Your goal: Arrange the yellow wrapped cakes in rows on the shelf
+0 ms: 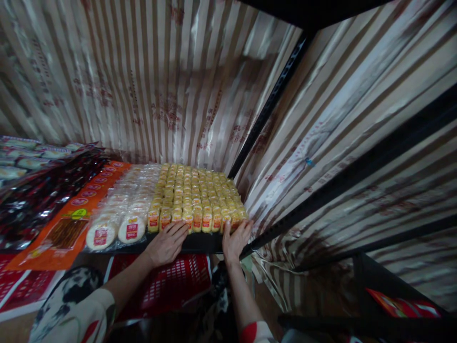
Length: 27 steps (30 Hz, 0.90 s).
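Rows of small yellow wrapped cakes (196, 190) with red labels stand packed together on a dark shelf (203, 243). My left hand (169, 242) lies with its fingers stretched against the front row, left of the middle. At the right end of that row my right hand (236, 238) rests with fingers spread, its thumb on the front packs. Neither hand grips a pack. Just left of the cakes are round white wrapped pastries (132, 229) with red labels, stacked in two columns.
An orange snack bag (67, 224) and dark shiny packets (43, 190) lie further left. Red crates (167, 286) are below the shelf. A black metal post (271, 105) rises at the back right corner, before striped sheeting (143, 81). Another black bar (339, 176) slants across the right side.
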Each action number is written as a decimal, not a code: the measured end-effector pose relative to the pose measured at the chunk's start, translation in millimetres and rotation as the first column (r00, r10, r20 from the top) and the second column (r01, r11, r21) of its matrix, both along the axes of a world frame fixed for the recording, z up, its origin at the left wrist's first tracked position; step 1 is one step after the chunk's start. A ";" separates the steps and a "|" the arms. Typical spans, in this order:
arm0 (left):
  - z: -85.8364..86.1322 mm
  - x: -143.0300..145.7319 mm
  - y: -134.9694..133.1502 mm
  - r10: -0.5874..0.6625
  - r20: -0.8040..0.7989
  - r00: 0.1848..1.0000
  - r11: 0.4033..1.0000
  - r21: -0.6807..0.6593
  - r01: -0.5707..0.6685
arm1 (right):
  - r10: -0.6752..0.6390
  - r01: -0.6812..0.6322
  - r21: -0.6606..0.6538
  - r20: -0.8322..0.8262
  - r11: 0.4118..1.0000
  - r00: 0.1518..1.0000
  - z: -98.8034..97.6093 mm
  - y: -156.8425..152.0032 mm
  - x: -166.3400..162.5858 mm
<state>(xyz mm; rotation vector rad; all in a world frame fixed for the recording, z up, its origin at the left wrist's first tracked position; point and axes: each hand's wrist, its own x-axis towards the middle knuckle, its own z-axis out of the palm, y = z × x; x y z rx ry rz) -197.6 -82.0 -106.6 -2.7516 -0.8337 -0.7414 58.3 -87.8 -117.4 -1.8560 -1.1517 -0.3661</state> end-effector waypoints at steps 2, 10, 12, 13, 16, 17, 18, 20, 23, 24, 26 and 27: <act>0.1 -0.1 -0.2 -0.001 0.006 1.000 1.000 0.003 0.001 | -0.016 0.016 0.026 -0.028 1.000 0.999 5.4 3.3 2.7; 0.2 0.4 -0.6 0.022 -0.005 1.000 0.999 0.039 -0.021 | -0.052 0.053 0.012 -0.075 0.999 0.996 10.7 22.5 -9.1; -1.2 0.9 -0.2 0.026 -0.010 1.000 0.998 0.052 -0.025 | -0.069 0.072 0.030 -0.090 0.997 0.994 9.5 22.5 -12.3; -2.1 1.0 0.0 0.026 -0.010 1.000 0.998 0.062 -0.025 | -0.074 0.079 0.039 -0.101 0.996 0.992 9.3 21.9 -13.2; -5.6 0.7 1.0 0.025 -0.024 0.999 0.996 0.089 -0.022 | -0.091 0.098 0.044 -0.138 0.994 0.986 9.8 19.8 -13.4; -6.7 0.3 1.3 0.028 -0.035 0.999 0.995 0.095 -0.024 | -0.095 0.101 0.034 -0.144 0.994 0.985 10.2 19.3 -13.2; -7.8 -0.2 1.5 0.032 -0.048 0.998 0.995 0.101 -0.027 | -0.099 0.103 0.020 -0.148 0.994 0.984 10.6 19.0 -13.0; -9.4 -1.1 1.8 0.042 -0.075 0.996 0.993 0.116 -0.033 | -0.103 0.102 -0.017 -0.147 0.995 0.984 11.0 18.6 -12.7; -10.2 -1.4 1.4 0.050 -0.093 0.994 0.987 0.154 -0.035 | -0.113 0.105 -0.062 -0.139 0.993 0.984 11.1 17.7 -12.8; -10.0 -1.2 1.2 0.050 -0.086 0.995 0.985 0.170 -0.035 | -0.115 0.106 -0.073 -0.138 0.992 0.984 11.1 17.3 -12.8; -8.9 -0.2 0.6 0.047 -0.070 0.996 0.981 0.191 -0.033 | -0.114 0.103 -0.082 -0.142 0.991 0.983 11.4 16.6 -13.0; -8.0 0.4 0.3 0.045 -0.064 0.997 0.980 0.196 -0.032 | -0.111 0.099 -0.082 -0.148 0.992 0.983 11.6 16.5 -13.2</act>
